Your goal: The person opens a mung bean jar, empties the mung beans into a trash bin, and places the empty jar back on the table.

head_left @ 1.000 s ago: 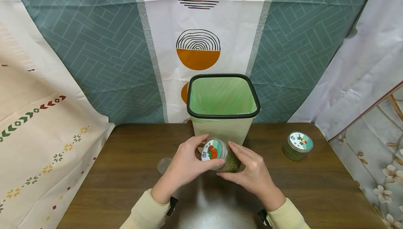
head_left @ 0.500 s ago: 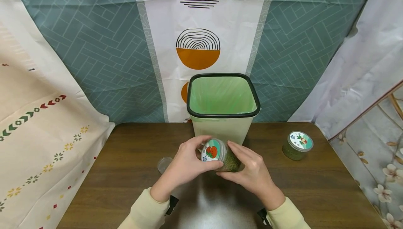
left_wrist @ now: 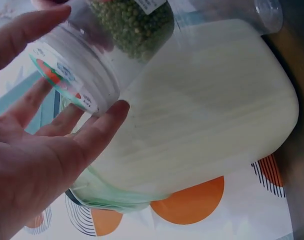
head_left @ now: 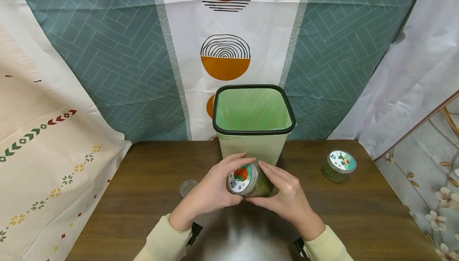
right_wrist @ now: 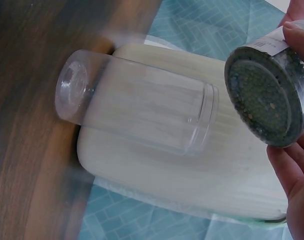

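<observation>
A clear jar of mung beans (head_left: 263, 183) is held tilted on its side above the table, its lid facing left. My right hand (head_left: 287, 193) grips the body, thumb below and fingers above. Around the lid (head_left: 241, 179), with its tomato label, curve the thumb and fingers of my left hand (head_left: 216, 183). In the left wrist view, fingertips (left_wrist: 119, 110) lie at the lid's rim. An empty clear jar (right_wrist: 147, 105) without a lid stands upright before the bin, mostly hidden by my hands in the head view. A loose clear lid (head_left: 187, 188) lies left of my hands.
A pale green bin (head_left: 254, 143) with a black rim and a bag inside stands at the table's back. Another labelled, lidded jar (head_left: 338, 166) sits at the right. Patterned cloths (head_left: 118, 61) hang behind and beside the wooden table (head_left: 143, 197).
The lid's label has turned, its tomato shifting upward and its lettering downward. My left fingers have moved farther over the lid, the thumb lower. The right hand has stayed in place.
</observation>
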The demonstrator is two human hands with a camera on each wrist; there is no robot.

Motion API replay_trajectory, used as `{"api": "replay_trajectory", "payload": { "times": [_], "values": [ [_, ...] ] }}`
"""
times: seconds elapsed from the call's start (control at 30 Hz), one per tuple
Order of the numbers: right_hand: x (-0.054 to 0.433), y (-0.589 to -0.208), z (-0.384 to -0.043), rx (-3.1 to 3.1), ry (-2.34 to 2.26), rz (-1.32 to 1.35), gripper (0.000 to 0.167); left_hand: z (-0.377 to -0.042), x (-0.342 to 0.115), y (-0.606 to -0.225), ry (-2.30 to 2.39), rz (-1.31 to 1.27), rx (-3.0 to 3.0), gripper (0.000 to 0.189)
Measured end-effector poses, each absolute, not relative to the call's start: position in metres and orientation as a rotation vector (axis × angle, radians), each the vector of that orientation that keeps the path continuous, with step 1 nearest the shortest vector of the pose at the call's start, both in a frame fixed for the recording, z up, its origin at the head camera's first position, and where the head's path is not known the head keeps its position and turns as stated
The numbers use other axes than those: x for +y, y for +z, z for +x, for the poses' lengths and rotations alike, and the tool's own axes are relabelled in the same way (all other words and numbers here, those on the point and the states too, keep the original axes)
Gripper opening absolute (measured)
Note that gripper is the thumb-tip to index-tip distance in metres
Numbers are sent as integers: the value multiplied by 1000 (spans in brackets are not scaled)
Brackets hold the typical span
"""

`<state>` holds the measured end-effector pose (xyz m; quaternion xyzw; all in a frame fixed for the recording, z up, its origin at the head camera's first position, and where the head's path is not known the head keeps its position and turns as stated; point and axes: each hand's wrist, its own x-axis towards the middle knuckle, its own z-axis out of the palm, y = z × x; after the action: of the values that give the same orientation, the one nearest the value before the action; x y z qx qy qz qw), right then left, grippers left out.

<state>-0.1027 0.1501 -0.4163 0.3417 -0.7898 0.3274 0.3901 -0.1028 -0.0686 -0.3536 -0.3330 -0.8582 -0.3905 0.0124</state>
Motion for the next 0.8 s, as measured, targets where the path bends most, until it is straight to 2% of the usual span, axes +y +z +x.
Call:
{"api": "replay_trajectory", "payload": {
  "times": [0.17, 0.5, 0.8],
  "values": [
    [150, -417, -101, -2015, 858, 886, 82, -103, -70, -354, -1262, -988, -2658, 83],
    [150, -416, -102, -2002, 910, 906, 79, -101, -71, -350, -1384, -820, -2687, 81],
    [153, -414, -104, -1933, 1014, 806, 87, -101, -74, -346, -1563, -681, -2618, 81]
  ]
}}
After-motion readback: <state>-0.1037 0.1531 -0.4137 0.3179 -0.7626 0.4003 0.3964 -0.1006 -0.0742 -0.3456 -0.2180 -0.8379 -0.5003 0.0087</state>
